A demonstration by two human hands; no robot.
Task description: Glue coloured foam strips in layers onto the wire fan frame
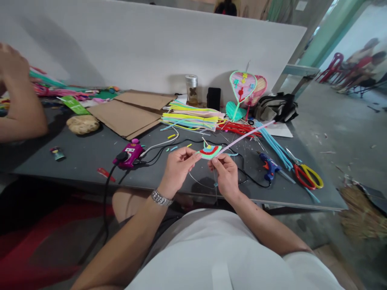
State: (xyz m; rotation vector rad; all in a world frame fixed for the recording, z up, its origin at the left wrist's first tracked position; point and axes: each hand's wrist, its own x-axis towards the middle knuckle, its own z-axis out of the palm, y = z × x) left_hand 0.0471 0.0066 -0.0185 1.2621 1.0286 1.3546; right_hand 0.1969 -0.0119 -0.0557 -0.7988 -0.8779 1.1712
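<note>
My left hand (178,167) and my right hand (225,173) are both closed on a small curved piece of layered colored strips (209,152), red, blue, yellow and green, held above the dark table (90,161). A long pale pink strip (244,137) runs up and right from the piece. My left wrist wears a metal watch (161,198). A thin wire loop (199,182) hangs just below my hands.
A blue glue gun (270,166) and red-and-yellow scissors (306,175) lie at the right. A stack of colored strips (192,116), cardboard sheets (133,112), a jar (192,89), heart-shaped fans (246,86) and a black bag (276,106) sit behind. A purple power strip (130,154) lies left. Another person's arm (18,100) is at far left.
</note>
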